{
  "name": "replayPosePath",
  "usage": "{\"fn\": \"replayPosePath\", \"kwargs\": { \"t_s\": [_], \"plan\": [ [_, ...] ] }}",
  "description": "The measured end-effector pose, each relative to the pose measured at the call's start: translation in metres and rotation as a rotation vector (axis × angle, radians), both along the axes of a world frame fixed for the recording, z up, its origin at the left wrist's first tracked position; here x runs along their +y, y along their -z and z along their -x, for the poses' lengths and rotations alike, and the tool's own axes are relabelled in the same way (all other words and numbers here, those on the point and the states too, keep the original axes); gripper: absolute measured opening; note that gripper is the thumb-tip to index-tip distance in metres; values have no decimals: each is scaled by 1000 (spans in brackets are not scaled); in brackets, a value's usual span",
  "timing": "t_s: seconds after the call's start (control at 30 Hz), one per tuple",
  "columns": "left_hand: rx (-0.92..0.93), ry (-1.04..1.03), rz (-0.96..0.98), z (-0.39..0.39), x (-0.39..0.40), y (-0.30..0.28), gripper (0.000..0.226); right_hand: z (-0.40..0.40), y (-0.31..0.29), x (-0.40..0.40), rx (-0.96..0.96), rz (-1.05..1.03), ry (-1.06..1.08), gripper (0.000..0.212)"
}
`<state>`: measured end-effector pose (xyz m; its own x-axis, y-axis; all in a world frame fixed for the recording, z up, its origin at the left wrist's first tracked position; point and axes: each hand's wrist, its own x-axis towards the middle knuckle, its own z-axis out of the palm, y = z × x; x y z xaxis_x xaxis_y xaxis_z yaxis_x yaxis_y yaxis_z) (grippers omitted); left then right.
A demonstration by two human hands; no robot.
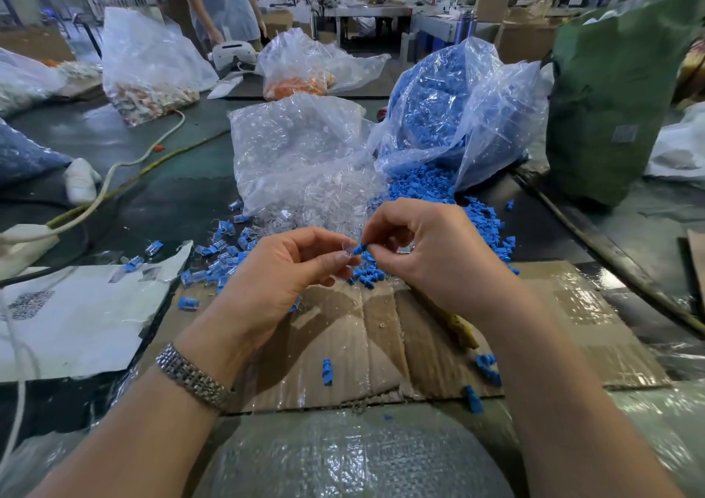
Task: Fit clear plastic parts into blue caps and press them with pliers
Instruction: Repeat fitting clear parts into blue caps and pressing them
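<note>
One blue cap [358, 249] is held above the workbench, pinched between thumb and forefinger of the right hand [431, 253]. The left hand [284, 272] meets it from the other side, its fingertips pinching one clear plastic part [346, 250] that touches the cap; whether the part is seated in the cap cannot be told. Both hands are curled around what they hold, directly above a flattened cardboard sheet [553, 322].

A yellow-handled tool [459, 326], possibly the pliers, lies on the cardboard under the right wrist; its head is hidden. The left wrist carries one metal watch band [192, 377].

Loose blue caps [484, 226] lie on the bench beyond the hands, too many to count. Pieces that pair clear and blue [217, 259] are scattered to the left. Near the front edge of the cardboard, one lone cap [327, 371] lies at centre, and a few more [488, 369] lie to the right.

Containers: one clear bag [297, 154] holds clear plastic parts, its mouth spilling toward the hands. Just beside it on the right, one clear bag [450, 100] holds blue caps, also spilling out. Farther back, one bag [305, 74] holds orange pieces and one bag [148, 74] holds mixed white and orange pieces. One green sack [618, 89] stands at right; contents not visible.
</note>
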<state>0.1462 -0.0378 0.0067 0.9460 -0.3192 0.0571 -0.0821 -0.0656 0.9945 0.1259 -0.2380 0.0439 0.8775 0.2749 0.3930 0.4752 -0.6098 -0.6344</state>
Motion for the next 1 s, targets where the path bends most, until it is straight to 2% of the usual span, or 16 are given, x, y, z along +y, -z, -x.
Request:
{"fn": "replayPosePath", "kwargs": {
  "t_s": [0.13,0.37,0.5,0.57,0.63,0.67,0.73,0.77,0.9,1.0],
  "plan": [
    [-11,-4,-3,2,-2,-1,18,0,1,1,-10,40,12,8],
    [7,8,33,5,-6,-3,29,0,4,8,-33,98,32,6],
    [31,18,43,4,-4,-3,24,1,1,2,74,45,2,18],
    [41,22,56,2,-2,-2,20,-2,2,-8,129,43,83,24],
    [49,21,78,2,-1,-2,17,-7,5,-20,185,201,267,31],
    [49,15,89,2,0,-2,18,-8,8,-23,265,336,355,41],
    [52,-5,114,1,1,-1,19,-10,13,-25,440,594,444,63],
    [57,-13,131,0,1,-1,18,-11,16,-24,487,669,454,66],
    [80,-42,183,-1,2,-1,17,-14,20,-21,447,674,461,48],
    [108,-69,221,-2,3,-2,25,-15,19,-21,395,616,450,32]
  ]
}}
